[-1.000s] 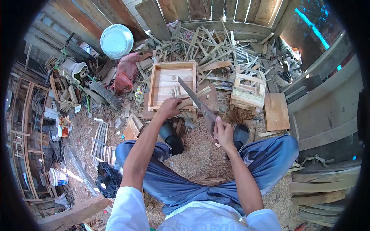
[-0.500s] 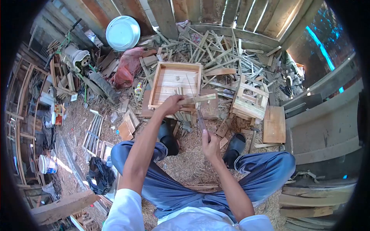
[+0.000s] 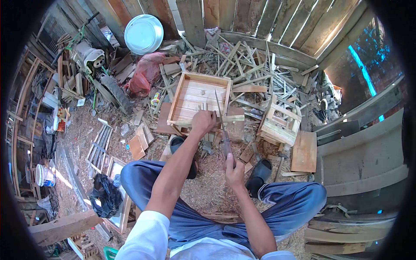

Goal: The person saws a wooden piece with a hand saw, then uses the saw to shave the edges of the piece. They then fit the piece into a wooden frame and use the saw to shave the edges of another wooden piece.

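My left hand (image 3: 203, 121) grips a thin wooden slat (image 3: 229, 118) lying across the near edge of an open wooden crate (image 3: 200, 96). My right hand (image 3: 234, 169) holds a long knife (image 3: 222, 123) by its handle, with the blade standing edge-on and crossing the slat just right of my left hand. Both forearms reach forward over my knees in blue trousers. A few short sticks stand beside the slat by my left hand.
A second small slatted crate (image 3: 279, 122) sits to the right, with a flat board (image 3: 304, 151) beside it. Several loose slats pile up behind the crates against a plank fence. A pale basin (image 3: 143, 34), a red bag (image 3: 145, 73) and sawdust-covered ground lie around; black sandals (image 3: 258, 172) are on my feet.
The knife has swung from a slanted, raised position to upright against the slat. My left hand slid right along the slat, and the view shifted slightly.
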Demonstrator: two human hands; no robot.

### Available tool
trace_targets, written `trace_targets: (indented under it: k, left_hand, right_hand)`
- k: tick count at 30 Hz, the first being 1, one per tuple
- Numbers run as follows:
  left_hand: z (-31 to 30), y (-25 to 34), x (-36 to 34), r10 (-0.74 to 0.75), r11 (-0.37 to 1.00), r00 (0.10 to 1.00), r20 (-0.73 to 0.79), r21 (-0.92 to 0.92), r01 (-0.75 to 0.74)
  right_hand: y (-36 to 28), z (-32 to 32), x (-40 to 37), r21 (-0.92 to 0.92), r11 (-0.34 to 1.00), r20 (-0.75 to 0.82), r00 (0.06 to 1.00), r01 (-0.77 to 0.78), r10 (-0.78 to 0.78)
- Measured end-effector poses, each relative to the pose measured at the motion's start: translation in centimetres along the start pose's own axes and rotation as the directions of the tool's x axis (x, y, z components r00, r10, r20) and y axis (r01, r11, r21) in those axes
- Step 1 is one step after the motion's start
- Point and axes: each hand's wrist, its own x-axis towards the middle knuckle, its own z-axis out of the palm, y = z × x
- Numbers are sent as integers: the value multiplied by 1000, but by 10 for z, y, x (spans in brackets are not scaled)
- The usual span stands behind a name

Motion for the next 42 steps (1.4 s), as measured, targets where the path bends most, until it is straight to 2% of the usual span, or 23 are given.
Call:
trace_targets:
  k: [2, 3, 5, 8, 10, 11, 13, 16, 18, 19, 21, 22, 24, 25, 27, 29, 30, 32, 35, 37, 40, 42]
  left_hand:
    - [11, -6, 6, 10, 998, 995, -100, 65, -3]
    - [8, -3, 4, 12, 998, 995, -96, 67, -5]
    - [5, 8, -1, -55, 995, 984, -167, 72, 68]
    - [8, 12, -6, -79, 987, 980, -182, 125, 103]
    - [7, 11, 0, -93, 986, 978, -186, 121, 117]
    - [8, 9, 4, -120, 984, 974, -190, 110, 142]
    - [2, 16, 2, -123, 986, 961, -246, 81, 147]
    - [7, 14, -4, -115, 989, 950, -289, 60, 138]
    - [11, 13, -2, -123, 986, 946, -301, 72, 151]
    - [14, 12, -2, -131, 986, 944, -304, 62, 157]
    - [16, 10, 5, -173, 981, 947, -271, 38, 190]
    - [16, 10, 6, -176, 981, 944, -279, 32, 192]
    - [18, 10, 2, -120, 989, 923, -365, 33, 142]
    - [19, 8, 2, -139, 987, 923, -360, 24, 158]
    - [16, 12, 1, -87, 992, 916, -392, 48, 115]
    - [15, 14, -5, -109, 993, 917, -384, -4, 116]
    - [14, 13, -3, -102, 993, 924, -368, 15, 116]
    - [12, 14, -2, -93, 992, 929, -358, 47, 117]
    - [11, 12, 2, -104, 994, 929, -354, -1, 111]
    - [17, 8, -2, -126, 991, 921, -369, -11, 131]
    - [19, 8, -1, -60, 995, 919, -391, 45, 84]
    - [23, 7, -1, -71, 995, 919, -389, 43, 95]
  right_hand:
    - [7, -3, 4, 16, 1000, 6, 1000, -6, 6]
    - [6, -4, 5, 55, 998, -3, 1000, -27, 27]
    - [3, -2, 5, 97, 994, -18, 998, -51, 53]
    - [-15, -2, -12, 14, 995, -53, 994, -97, 97]
    - [-33, -7, -34, -101, 993, -49, 997, -61, 56]
    - [-30, -8, -44, -102, 994, -46, 998, -49, 44]
    - [-27, -15, -59, -85, 989, -31, 993, -118, 116]
    - [-18, 7, -17, -152, 988, -163, 987, -12, -13]
    - [-17, 17, 34, -42, 995, -86, 993, -86, 82]
    - [-22, 12, 32, -53, 995, -81, 994, -82, 78]
    - [-35, 1, 15, 41, 999, -91, 995, -32, 36]
    - [-15, -9, -12, -111, 992, -54, 998, -51, 45]
    - [-14, -19, -53, 11, 996, -88, 992, -86, 86]
    - [-10, -17, -47, -2, 996, -74, 993, -91, 91]
    - [-19, 0, -18, -78, 993, -103, 991, -91, 83]
    - [-24, 16, 37, -213, 977, -78, 996, 16, -33]
    - [-23, 14, 34, -213, 977, -75, 997, 12, -29]
    - [-27, 10, 26, -72, 997, -54, 998, -35, 31]
    - [-6, -9, -44, -79, 996, -18, 999, -44, 42]
    - [3, -8, -62, 40, 995, -102, 990, -91, 95]
    - [-8, 23, 30, -83, 996, -134, 990, -45, 34]
    - [-21, 18, 26, -63, 998, -111, 994, -9, 2]
